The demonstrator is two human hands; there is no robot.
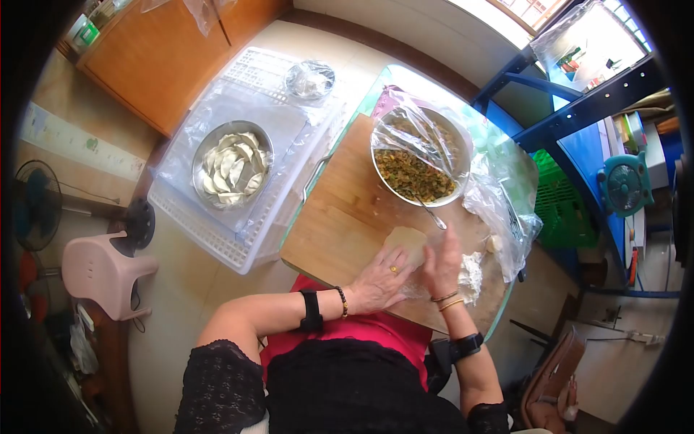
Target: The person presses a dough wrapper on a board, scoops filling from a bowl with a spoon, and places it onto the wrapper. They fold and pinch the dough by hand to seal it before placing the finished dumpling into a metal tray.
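Note:
My left hand [381, 279] lies with its fingers stretched out at the near edge of a wooden board [338, 210]. Its fingertips touch or cover the lower part of a thin, pale dough wrapper [406, 241]. Just right of the wrapper is my right hand [442, 267], thumb and fingers apart and slightly blurred; no held thing shows in it. Beyond my hands stands a bowl of chopped filling [414, 176], partly covered by plastic film, with a spoon handle [436, 218] sticking out over the rim. White flour [470, 278] is heaped beside my right wrist.
At the left, a metal bowl [196, 172] holds several folded dumplings on a plastic-covered white crate [242, 253]. A small film-covered bowl [311, 78] sits behind it. Crumpled plastic [499, 210] and a small dough piece [494, 244] lie at the board's right. A pink stool [101, 271] stands far left.

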